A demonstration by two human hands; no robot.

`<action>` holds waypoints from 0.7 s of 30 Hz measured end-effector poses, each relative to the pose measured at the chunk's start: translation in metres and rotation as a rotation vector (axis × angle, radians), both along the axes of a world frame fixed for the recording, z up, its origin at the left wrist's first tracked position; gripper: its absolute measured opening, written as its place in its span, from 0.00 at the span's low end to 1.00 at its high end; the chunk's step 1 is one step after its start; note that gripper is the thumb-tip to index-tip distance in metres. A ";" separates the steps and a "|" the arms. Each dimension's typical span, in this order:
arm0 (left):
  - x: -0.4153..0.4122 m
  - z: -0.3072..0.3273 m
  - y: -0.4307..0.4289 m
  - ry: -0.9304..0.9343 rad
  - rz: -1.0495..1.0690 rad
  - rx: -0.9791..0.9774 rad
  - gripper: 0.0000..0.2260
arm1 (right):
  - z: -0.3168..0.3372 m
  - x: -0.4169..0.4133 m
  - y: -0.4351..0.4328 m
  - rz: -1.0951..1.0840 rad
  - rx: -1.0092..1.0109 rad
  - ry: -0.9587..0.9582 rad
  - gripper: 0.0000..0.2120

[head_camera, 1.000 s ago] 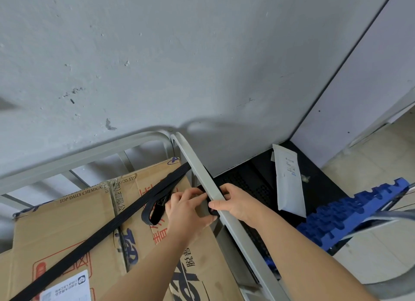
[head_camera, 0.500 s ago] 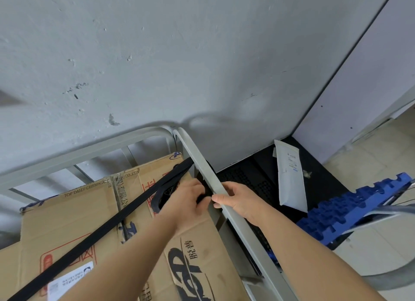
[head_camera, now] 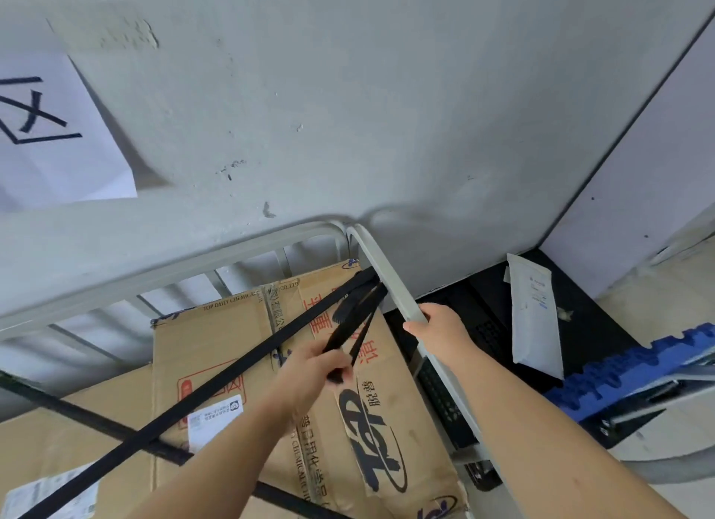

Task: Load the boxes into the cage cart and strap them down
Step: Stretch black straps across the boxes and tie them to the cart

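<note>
Brown cardboard boxes (head_camera: 216,348) sit inside the grey cage cart (head_camera: 390,286). A black strap (head_camera: 216,383) runs diagonally across the top box up to the cart's right top rail. A second black strap (head_camera: 96,425) crosses it lower left. My left hand (head_camera: 313,371) grips the loose end of the strap, pulled taut from the rail toward me. My right hand (head_camera: 441,329) grips the cart's right top rail just below where the strap wraps it.
A grey wall stands right behind the cart, with a white paper sign (head_camera: 54,131) at upper left. Right of the cart lie a black mat (head_camera: 603,325), a white packet (head_camera: 534,309) and a blue plastic pallet (head_camera: 634,367).
My left hand has left the rail and pulled the strap end back toward me, drawing it taut. My right hand has stayed on the rail. The view has tilted up.
</note>
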State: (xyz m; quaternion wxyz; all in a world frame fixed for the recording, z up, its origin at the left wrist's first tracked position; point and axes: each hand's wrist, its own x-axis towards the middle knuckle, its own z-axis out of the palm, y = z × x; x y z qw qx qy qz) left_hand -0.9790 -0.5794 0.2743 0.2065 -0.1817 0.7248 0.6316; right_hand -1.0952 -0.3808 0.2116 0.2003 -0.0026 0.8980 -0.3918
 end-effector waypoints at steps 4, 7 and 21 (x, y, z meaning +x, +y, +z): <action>-0.004 0.007 -0.007 0.187 0.068 -0.116 0.02 | 0.006 0.016 -0.007 -0.038 0.114 0.112 0.13; 0.003 -0.009 -0.002 0.204 0.041 -0.158 0.03 | 0.014 0.025 -0.009 -0.042 0.152 0.299 0.17; -0.004 -0.064 -0.018 0.062 -0.368 -0.420 0.08 | -0.001 -0.027 -0.109 0.457 0.423 0.276 0.28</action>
